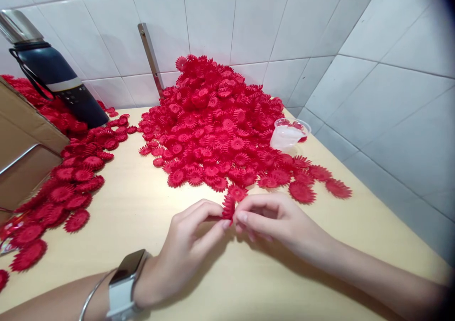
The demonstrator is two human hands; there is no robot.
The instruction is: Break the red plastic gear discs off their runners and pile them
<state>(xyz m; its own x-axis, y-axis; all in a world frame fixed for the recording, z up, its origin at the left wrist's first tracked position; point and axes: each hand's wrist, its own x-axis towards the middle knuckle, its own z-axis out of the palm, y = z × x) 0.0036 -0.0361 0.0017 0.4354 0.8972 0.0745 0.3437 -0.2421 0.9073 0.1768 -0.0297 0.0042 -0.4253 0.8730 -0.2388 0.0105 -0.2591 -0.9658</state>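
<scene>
My left hand [185,243] is closed in a pinch on a red fringed flower piece [228,208], its thumb and forefinger at the lower left edge. The piece stands on edge just above the table, its petals curling to one side. My right hand [284,219] is at the other side of the piece, thumb and forefinger pressed together close to its centre. Whatever lies between those right fingertips is too small to make out. Directly beyond my fingers rises a big pile of similar red flower pieces [213,122].
A clear plastic cup [284,138] stands at the pile's right side. On the left are a cardboard box [24,136], a dark blue flask [64,79] and more red pieces [76,174]. A metal strip [151,58] leans on the tiled wall [213,17] behind the table [128,207].
</scene>
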